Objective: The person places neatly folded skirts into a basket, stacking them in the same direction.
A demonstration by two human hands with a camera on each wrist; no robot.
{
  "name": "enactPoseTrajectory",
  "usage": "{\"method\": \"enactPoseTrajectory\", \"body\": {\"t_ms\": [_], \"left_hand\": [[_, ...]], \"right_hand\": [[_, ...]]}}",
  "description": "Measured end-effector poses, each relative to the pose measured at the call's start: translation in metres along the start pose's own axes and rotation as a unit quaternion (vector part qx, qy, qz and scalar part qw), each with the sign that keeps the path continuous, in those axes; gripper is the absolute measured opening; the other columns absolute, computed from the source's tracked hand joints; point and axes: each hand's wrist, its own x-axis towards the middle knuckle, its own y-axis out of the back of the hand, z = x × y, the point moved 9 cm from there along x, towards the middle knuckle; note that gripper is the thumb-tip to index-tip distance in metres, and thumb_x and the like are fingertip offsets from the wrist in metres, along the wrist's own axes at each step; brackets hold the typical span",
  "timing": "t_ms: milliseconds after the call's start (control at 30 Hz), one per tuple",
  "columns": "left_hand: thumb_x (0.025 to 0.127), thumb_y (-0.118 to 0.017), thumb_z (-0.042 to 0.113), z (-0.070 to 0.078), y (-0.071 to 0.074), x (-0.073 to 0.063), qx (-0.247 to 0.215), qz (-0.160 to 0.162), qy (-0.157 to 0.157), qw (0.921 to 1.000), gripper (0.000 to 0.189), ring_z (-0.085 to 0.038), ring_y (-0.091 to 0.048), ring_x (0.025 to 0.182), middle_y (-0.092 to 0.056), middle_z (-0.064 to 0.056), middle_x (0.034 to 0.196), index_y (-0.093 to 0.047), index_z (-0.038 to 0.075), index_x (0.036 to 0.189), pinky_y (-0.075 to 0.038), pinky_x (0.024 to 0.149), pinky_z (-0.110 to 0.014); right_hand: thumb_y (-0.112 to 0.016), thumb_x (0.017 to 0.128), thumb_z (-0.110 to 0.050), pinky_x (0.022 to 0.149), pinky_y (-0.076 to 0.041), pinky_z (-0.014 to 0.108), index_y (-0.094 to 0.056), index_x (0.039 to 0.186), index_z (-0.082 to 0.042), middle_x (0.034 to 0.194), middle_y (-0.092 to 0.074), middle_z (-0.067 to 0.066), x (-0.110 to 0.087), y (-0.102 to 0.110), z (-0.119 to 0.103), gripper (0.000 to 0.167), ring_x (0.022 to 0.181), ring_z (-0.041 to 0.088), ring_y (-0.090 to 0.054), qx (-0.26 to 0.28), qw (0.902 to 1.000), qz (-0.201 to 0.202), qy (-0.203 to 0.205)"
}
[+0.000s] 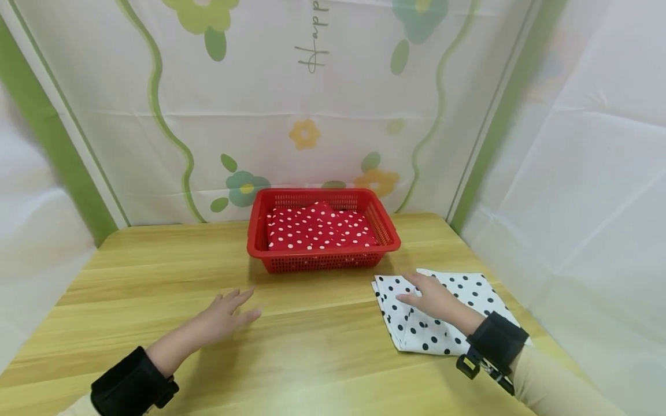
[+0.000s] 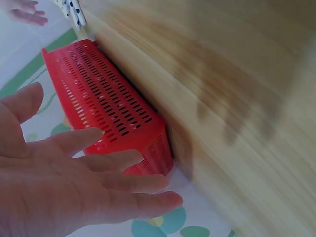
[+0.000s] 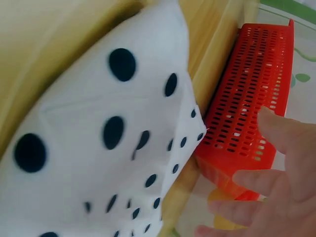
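Observation:
A white cloth with black dots (image 1: 458,289) lies folded on the right side of the table. Over it hovers my right hand (image 1: 434,297), fingers spread and holding nothing; the right wrist view shows the hand (image 3: 281,173) apart from the cloth (image 3: 94,123). My left hand (image 1: 218,320) hangs above bare wood on the left, its fingers (image 2: 123,202) stretched out with nothing in them. Near the back edge stands a red perforated plastic basket (image 1: 322,263), and a red cloth with white dots (image 1: 317,228) lies folded inside it.
The wooden table (image 1: 312,346) runs back to a white curtain (image 1: 338,104) printed with flowers. White fabric walls (image 1: 588,173) with green borders close in the left and right sides. Both wrists wear black straps (image 1: 496,341).

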Motion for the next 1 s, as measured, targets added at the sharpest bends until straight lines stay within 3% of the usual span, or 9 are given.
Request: {"method": "enactPoseTrajectory", "body": {"t_ms": [200, 600, 800, 1000], "left_hand": [[0.097, -0.055, 0.044, -0.009, -0.006, -0.002, 0.004, -0.014, 0.007, 0.9999, 0.072, -0.069, -0.01, 0.128, -0.025, -0.044, 0.143, -0.037, -0.007, 0.144, -0.018, 0.098, -0.076], [0.099, -0.054, 0.041, -0.019, -0.015, -0.009, -0.018, -0.034, 0.014, 0.9992, 0.07, -0.067, -0.01, 0.13, -0.022, -0.043, 0.145, -0.037, -0.01, 0.143, -0.014, 0.102, -0.074], [0.098, -0.056, 0.041, -0.02, -0.016, -0.012, -0.023, -0.034, 0.022, 0.9989, 0.07, -0.068, -0.01, 0.129, -0.022, -0.043, 0.145, -0.038, -0.009, 0.143, -0.016, 0.101, -0.075], [0.098, -0.056, 0.041, -0.023, -0.018, -0.015, -0.033, -0.037, 0.026, 0.9984, 0.07, -0.068, -0.008, 0.129, -0.02, -0.044, 0.144, -0.037, -0.009, 0.144, -0.013, 0.1, -0.076]], "right_hand": [[-0.069, 0.09, -0.032, 0.102, -0.033, 0.063, -0.044, 0.139, 0.01, 0.141, -0.035, 0.039, -0.007, -0.012, 0.025, 0.069, 0.129, 0.054, -0.034, -0.029, 0.9978, -0.037, -0.047], [-0.07, 0.089, -0.035, 0.102, -0.024, 0.07, -0.036, 0.144, 0.008, 0.146, -0.02, 0.042, -0.017, -0.016, 0.074, 0.078, 0.132, 0.061, -0.019, -0.027, 0.991, -0.051, -0.121], [-0.069, 0.089, -0.04, 0.1, -0.023, 0.073, -0.039, 0.143, 0.007, 0.145, -0.019, 0.044, -0.019, -0.022, 0.085, 0.078, 0.13, 0.064, -0.016, -0.035, 0.991, -0.053, -0.118], [-0.069, 0.088, -0.041, 0.098, -0.025, 0.074, -0.046, 0.139, 0.005, 0.143, -0.021, 0.045, -0.024, -0.026, 0.078, 0.073, 0.128, 0.065, -0.02, -0.051, 0.9935, -0.038, -0.094]]}}
